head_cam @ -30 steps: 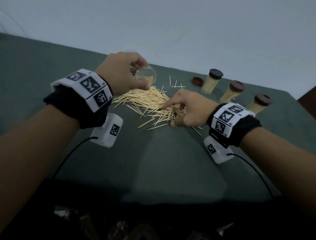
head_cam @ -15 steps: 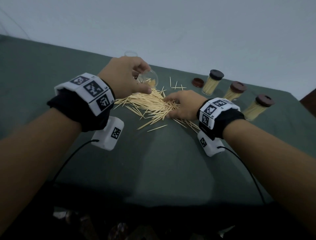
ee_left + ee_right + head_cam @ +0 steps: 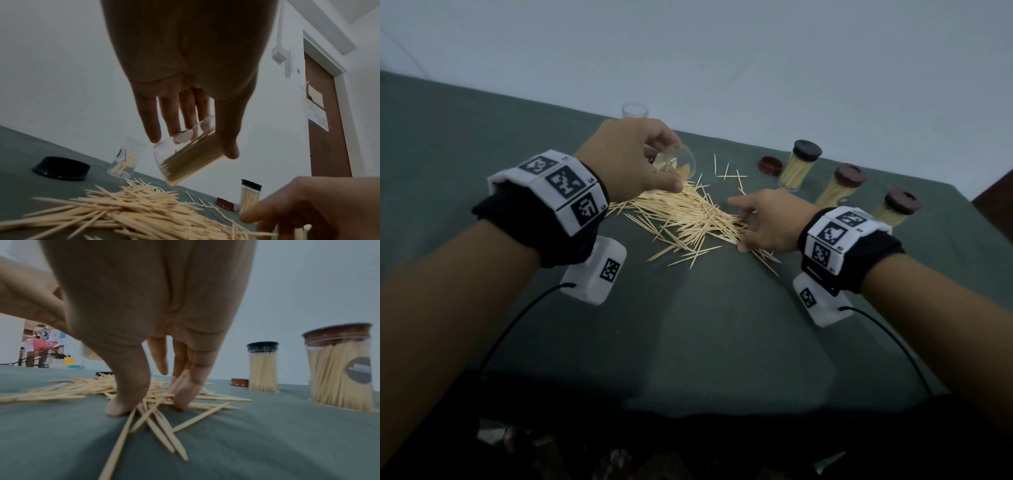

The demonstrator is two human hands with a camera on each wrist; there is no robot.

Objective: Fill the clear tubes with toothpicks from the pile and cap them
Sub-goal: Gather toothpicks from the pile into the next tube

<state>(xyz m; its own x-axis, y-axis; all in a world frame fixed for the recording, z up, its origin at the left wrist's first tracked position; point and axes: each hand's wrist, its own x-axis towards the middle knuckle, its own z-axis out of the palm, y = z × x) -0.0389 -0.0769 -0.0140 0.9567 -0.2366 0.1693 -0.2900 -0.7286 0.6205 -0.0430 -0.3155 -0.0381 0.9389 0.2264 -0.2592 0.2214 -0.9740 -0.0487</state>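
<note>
Farthest left on the green surface (image 3: 482, 144) lies a loose black cap (image 3: 61, 168), seen only from my left wrist. Just right of it stands an open clear tube (image 3: 126, 160) with a few toothpicks leaning inside.

My left hand (image 3: 626, 161) grips another clear tube (image 3: 185, 155) between thumb and fingers, tilted above the far left part of the pile, its open end toward my palm and its closed end pointing down toward the toothpicks. This held tube is partly filled with toothpicks lying along its lower wall.

The pile of toothpicks (image 3: 688, 219) spreads across the middle of the surface, between my two hands, with a few strays (image 3: 729, 173) scattered just beyond it.

My right hand (image 3: 770, 221) is down on the right edge of the pile. Its thumb (image 3: 127, 395) and fingertips (image 3: 185, 395) press onto the cloth with several toothpicks between and under them; the fingers bend toward the thumb, but I cannot tell whether they actually have hold of any toothpicks.

Beyond my right hand a brown cap (image 3: 770, 165) lies by itself. Beside it stands a full tube with a black cap (image 3: 799, 169), then a full tube with a brown cap (image 3: 840, 186), then another full brown-capped tube (image 3: 893, 209) farthest right, all three upright and well apart from the pile.
</note>
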